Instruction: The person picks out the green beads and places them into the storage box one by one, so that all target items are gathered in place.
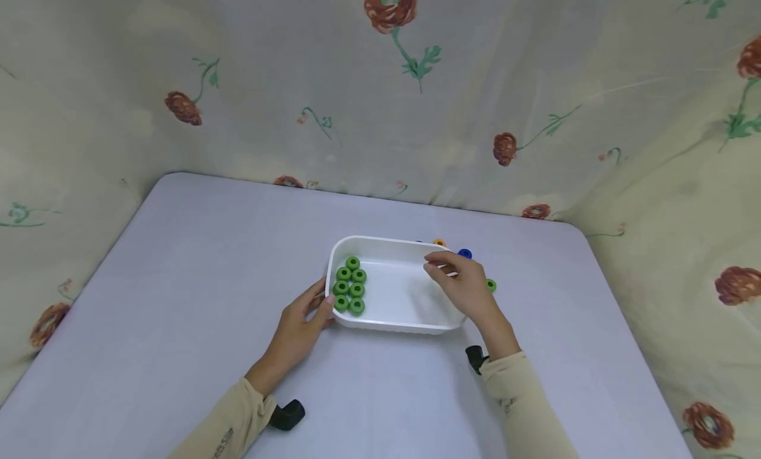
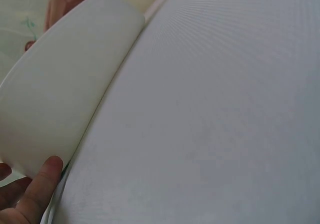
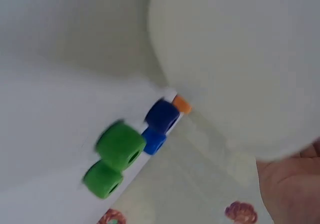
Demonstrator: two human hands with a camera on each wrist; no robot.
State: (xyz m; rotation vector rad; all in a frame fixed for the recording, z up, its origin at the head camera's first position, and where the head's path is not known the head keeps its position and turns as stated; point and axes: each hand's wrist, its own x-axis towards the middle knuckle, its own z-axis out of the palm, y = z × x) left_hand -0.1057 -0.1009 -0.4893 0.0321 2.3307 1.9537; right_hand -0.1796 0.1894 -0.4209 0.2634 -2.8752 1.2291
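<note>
A white tray point(image 1: 404, 327) lies on the table, with several green beads point(image 1: 357, 290) grouped at its left end. My left hand point(image 1: 301, 319) grips that end, thumb at the rim and fingers on the outer wall. In the left wrist view the fingers point(image 2: 42, 186) touch the tray's outside point(image 2: 70, 73). Over the tray's right part hovers my right hand point(image 1: 466, 284), fingers loosely bent, with nothing visible between them. The right wrist view shows part of its palm point(image 3: 290, 186); the tray wall hides the fingertips.
Behind and right of the tray lie loose beads: an orange one point(image 1: 439, 242), a blue one point(image 1: 465, 253) and a green one point(image 1: 490, 285). More green beads point(image 3: 121, 145) and a dark blue bead point(image 3: 162, 116) show in the right wrist view. Flowered cloth point(image 1: 357, 135) surrounds the table.
</note>
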